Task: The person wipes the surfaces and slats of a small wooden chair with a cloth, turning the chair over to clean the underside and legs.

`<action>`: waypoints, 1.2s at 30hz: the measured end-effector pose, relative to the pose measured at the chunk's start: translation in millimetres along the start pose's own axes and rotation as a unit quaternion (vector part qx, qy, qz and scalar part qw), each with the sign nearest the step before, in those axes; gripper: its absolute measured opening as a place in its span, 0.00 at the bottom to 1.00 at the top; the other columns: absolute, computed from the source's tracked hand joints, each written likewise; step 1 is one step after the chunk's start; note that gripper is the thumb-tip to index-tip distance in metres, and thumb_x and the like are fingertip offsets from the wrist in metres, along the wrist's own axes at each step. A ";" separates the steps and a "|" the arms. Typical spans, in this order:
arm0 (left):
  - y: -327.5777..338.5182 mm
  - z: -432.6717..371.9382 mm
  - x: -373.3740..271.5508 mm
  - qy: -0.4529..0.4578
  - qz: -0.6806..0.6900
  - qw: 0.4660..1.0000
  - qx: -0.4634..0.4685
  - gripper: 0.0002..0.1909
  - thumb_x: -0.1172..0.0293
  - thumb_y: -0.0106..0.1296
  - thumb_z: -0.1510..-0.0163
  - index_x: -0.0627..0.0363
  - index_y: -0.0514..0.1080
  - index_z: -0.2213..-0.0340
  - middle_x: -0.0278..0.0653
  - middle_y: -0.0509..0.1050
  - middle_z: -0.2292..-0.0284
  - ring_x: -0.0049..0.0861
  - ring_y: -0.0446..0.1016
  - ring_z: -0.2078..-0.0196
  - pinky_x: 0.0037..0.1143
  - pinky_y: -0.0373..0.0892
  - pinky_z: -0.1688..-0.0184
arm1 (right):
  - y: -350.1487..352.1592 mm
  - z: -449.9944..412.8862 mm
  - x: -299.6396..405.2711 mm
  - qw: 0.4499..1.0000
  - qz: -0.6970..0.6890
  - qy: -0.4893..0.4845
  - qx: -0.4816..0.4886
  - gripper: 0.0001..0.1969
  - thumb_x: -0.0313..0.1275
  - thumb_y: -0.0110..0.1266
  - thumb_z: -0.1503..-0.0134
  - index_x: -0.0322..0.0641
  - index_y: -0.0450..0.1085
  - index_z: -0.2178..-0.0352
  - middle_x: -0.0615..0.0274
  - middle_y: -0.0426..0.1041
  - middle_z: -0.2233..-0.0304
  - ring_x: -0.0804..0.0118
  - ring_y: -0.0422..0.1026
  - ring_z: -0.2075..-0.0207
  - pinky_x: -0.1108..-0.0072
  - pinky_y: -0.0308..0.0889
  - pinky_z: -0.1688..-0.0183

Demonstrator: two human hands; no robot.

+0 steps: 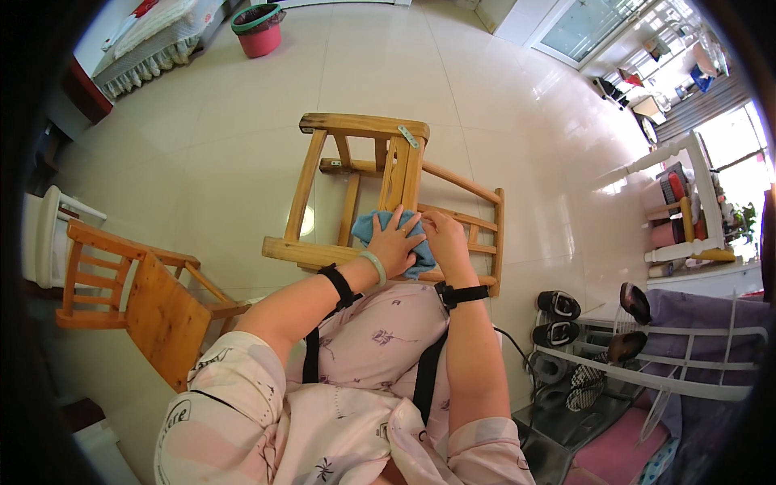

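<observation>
A wooden chair (364, 124) lies tipped over on the floor before me, with its legs and rails facing up and its slatted back to the right. My left hand (393, 244), fingers spread, presses a blue cloth (365, 225) against the chair's wood. Around that wrist are a pale green bangle and a black strap. At the cloth's right edge is my right hand (445, 233), its fingers bent inward; whether they pinch the cloth or the wood cannot be made out. A metal bracket (408, 136) is fixed at the chair's far corner.
A second wooden chair (163, 303) stands close on my left. To the right is a metal shoe rack (642, 370) with several shoes, and a black cable (522, 351) runs beside it. Farther off are a pink bin (260, 41) and a bed (154, 51).
</observation>
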State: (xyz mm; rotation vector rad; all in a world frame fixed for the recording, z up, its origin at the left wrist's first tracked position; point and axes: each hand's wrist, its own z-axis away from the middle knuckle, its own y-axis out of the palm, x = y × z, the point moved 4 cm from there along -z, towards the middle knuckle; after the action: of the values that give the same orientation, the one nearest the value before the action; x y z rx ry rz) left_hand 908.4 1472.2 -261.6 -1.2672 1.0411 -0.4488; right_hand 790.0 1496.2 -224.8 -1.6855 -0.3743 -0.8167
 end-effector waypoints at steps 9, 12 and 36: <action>0.6 50.4 23.3 0.046 0.062 0.996 -0.037 0.26 0.71 0.55 0.59 0.50 0.66 0.54 0.40 0.62 0.49 0.41 0.57 0.45 0.41 0.55 0.48 | -5.9 4.1 -13.4 1.000 0.010 0.026 -0.002 0.11 0.28 0.50 0.52 0.37 0.70 0.65 0.48 0.72 0.67 0.50 0.69 0.61 0.69 0.65 0.60; -11.3 69.3 29.6 0.062 0.023 0.996 -0.054 0.27 0.73 0.56 0.61 0.51 0.66 0.54 0.40 0.65 0.53 0.39 0.59 0.48 0.37 0.57 0.49 | -11.7 4.4 -23.0 0.999 0.002 0.044 -0.007 0.11 0.28 0.50 0.52 0.36 0.71 0.66 0.48 0.73 0.69 0.49 0.70 0.63 0.69 0.65 0.61; -7.1 70.7 39.5 0.046 0.038 0.993 -0.104 0.25 0.71 0.56 0.63 0.51 0.67 0.58 0.38 0.67 0.56 0.37 0.61 0.50 0.40 0.58 0.52 | -4.0 13.1 -13.7 0.993 -0.028 0.103 -0.060 0.10 0.27 0.50 0.52 0.34 0.72 0.68 0.52 0.74 0.74 0.60 0.72 0.72 0.75 0.67 0.68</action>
State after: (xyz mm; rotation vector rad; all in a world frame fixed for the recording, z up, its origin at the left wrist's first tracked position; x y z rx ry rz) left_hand 988.5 1478.7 -273.9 -1.3961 1.2355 -0.3502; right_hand 782.0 1512.0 -232.5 -1.6875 -0.2356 -1.0621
